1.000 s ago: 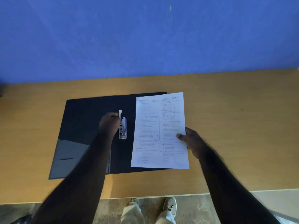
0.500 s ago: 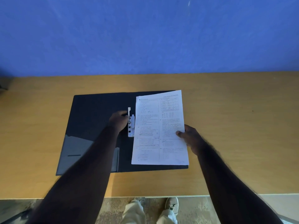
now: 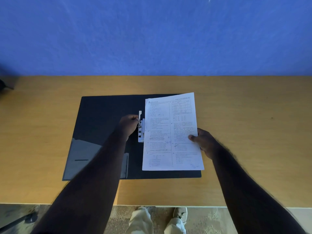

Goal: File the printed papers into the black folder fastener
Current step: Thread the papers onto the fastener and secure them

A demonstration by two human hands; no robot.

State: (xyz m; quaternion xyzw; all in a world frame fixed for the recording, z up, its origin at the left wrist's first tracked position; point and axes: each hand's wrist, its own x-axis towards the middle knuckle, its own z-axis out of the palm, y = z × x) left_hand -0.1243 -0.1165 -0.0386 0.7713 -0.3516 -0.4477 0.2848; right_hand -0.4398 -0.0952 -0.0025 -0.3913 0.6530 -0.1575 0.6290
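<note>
Black folder (image 3: 104,115), left hand (image 3: 129,126) at fastener (image 3: 141,130), right hand (image 3: 203,141) pinching papers (image 3: 170,132)

Folder (image 3: 104,115): black, with a grey inner pocket (image 3: 81,159); fastener (image 3: 141,130): silver-white metal. Papers (image 3: 170,132): white, fine black print in two columns with a ruled table at top. Table (image 3: 244,132): plain tan wood; wall (image 3: 152,34): uniform blue.

Dim, bluish light, glare on the black folder (image 3: 81,154), forearm edges blurred.
</note>
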